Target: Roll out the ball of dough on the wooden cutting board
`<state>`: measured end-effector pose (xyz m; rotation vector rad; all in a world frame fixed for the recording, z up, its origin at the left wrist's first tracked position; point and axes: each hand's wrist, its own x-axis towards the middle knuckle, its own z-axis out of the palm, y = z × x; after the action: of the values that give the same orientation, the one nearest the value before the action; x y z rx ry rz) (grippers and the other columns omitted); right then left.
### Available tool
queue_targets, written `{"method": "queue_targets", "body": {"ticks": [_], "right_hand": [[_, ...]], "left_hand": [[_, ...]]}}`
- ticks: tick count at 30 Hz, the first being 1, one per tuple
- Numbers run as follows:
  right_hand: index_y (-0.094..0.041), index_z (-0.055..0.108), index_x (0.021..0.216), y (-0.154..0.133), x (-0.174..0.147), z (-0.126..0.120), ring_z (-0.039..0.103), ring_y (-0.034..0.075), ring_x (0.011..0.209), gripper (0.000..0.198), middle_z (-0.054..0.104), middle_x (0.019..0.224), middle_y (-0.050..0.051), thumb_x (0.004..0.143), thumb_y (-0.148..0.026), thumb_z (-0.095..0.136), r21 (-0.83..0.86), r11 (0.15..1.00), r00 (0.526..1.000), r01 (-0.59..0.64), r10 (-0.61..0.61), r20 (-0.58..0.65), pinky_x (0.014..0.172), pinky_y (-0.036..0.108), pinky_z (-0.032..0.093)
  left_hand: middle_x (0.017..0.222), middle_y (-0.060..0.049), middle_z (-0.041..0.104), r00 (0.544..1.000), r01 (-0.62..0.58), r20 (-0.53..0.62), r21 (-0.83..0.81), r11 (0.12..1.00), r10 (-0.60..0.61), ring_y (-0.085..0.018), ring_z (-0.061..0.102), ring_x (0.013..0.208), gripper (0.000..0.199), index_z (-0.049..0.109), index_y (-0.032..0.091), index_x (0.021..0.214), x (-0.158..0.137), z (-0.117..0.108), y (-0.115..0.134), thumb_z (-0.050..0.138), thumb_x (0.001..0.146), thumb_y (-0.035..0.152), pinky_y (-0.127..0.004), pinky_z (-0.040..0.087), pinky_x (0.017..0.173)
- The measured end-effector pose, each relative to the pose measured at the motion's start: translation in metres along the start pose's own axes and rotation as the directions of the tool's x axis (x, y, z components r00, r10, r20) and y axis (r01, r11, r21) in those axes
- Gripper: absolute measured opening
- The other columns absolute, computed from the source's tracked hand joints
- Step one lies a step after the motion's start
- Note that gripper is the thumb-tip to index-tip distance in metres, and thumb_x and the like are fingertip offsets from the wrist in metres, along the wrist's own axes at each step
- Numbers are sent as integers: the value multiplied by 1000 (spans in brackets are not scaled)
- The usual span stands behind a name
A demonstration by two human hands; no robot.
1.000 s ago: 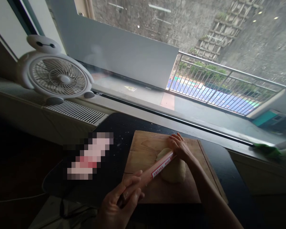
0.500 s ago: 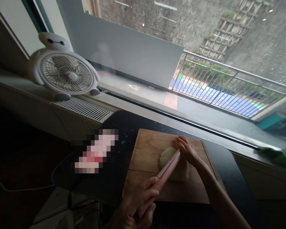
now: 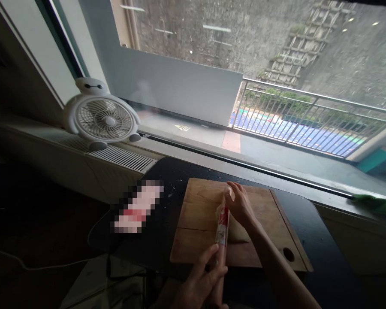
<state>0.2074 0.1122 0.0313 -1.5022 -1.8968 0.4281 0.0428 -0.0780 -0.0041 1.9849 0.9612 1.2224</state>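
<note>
A rolling pin (image 3: 223,234) with a red and white printed label lies slanted across a lump of pale dough (image 3: 239,231). Gripping its near end is my left hand (image 3: 202,274), with fingers and thumb wrapped round it. My right hand (image 3: 241,205) is closed at the far end, thumb side against the wood and fingertips just beyond. Beneath the dough is a wooden cutting board (image 3: 193,240). The pin and my right hand cover part of the dough.
The board lies on a black table (image 3: 167,180) beside a window. A pixelated pinkish item (image 3: 138,208) is left of the board. A white fan (image 3: 107,120) stands on the sill vent, and green cloth (image 3: 375,206) lies at the right.
The rolling pin has swung to a steeper angle and its far end has shifted left. Both hands moved with it. The camera view has shifted slightly, and the board's hole now shows.
</note>
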Motion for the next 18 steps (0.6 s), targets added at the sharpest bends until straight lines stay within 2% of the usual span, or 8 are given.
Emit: {"method": "queue_targets", "body": {"ticks": [2, 4, 6, 9, 12, 14, 16, 18], "right_hand": [[-21, 46, 129, 4, -45, -28, 59, 20, 89, 50, 58, 114, 10, 84, -43, 47, 193, 971, 988, -143, 131, 76, 78, 37, 48], [-19, 43, 131, 5, -86, -52, 60, 17, 70, 54, 62, 97, 8, 85, -47, 47, 397, 856, 912, -333, 185, 366, 65, 33, 49], [-21, 43, 132, 2, -116, -67, 60, 17, 75, 54, 63, 93, 6, 85, -46, 50, 531, 710, 837, -461, 149, 527, 68, 31, 48], [-23, 46, 130, 1, -138, -76, 59, 16, 79, 53, 63, 88, 2, 81, -39, 58, 612, 600, 821, -516, 141, 554, 68, 27, 47], [-23, 45, 131, 1, -142, -83, 55, 11, 60, 54, 59, 75, -2, 80, -38, 56, 513, 676, 808, -528, 214, 550, 51, 21, 42], [-23, 43, 132, -1, -141, -92, 54, 11, 55, 52, 58, 72, -3, 83, -39, 51, 380, 773, 801, -509, 264, 537, 46, 20, 40], [-22, 41, 134, -4, -139, -102, 56, 12, 57, 51, 60, 72, -1, 86, -36, 45, 238, 862, 809, -447, 277, 518, 48, 22, 43], [-22, 40, 136, -7, -137, -109, 61, 16, 67, 52, 65, 81, 3, 85, -33, 43, 120, 935, 844, -333, 239, 480, 57, 26, 49]], "left_hand": [[149, -11, 21, 994, -52, 90, -57, 997, 57, -29, 34, 131, 57, 36, 28, 133, 0, 9, 1, 59, 81, 26, -33, 43, 98], [148, -13, 23, 975, -84, 194, -118, 989, 106, -29, 35, 130, 54, 40, 25, 130, 5, 15, 5, 60, 80, 28, -33, 42, 98], [143, -12, 35, 948, -103, 281, -170, 980, 148, -26, 42, 126, 43, 48, 22, 122, 19, 16, 13, 60, 80, 24, -30, 43, 97], [113, -7, 61, 944, -124, 286, -159, 979, 166, -17, 58, 106, 24, 59, 19, 104, 71, 9, 22, 47, 84, 15, -24, 47, 91], [100, -7, 66, 968, -38, 250, 101, 994, 12, -17, 62, 97, 28, 62, 15, 103, 146, -3, 28, 38, 87, 16, -29, 46, 92], [115, -12, 62, 952, -2, 299, 236, 972, -71, -20, 58, 107, 36, 58, 7, 113, 180, -12, 33, 37, 88, 20, -30, 43, 96], [133, -10, 49, 940, -11, 333, 228, 974, -67, -15, 53, 113, 45, 45, 9, 130, 187, -22, 39, 23, 92, 21, -24, 40, 97], [141, -2, 41, 947, -15, 317, 235, 972, -62, -11, 50, 118, 46, 30, 23, 140, 175, -30, 43, 21, 95, 22, -24, 46, 93]]}}
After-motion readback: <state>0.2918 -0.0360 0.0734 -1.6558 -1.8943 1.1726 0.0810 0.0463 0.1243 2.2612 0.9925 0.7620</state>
